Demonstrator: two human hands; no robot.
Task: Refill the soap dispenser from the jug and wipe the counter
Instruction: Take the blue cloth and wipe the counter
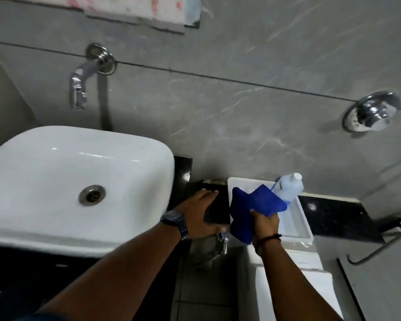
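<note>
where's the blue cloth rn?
Head view, right of centre: blue cloth held in the right hand, over the white tray, against the clear bottle.

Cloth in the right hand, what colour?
Solid deep blue. The cloth is bunched in the right hand, clearest in the head view.
</note>
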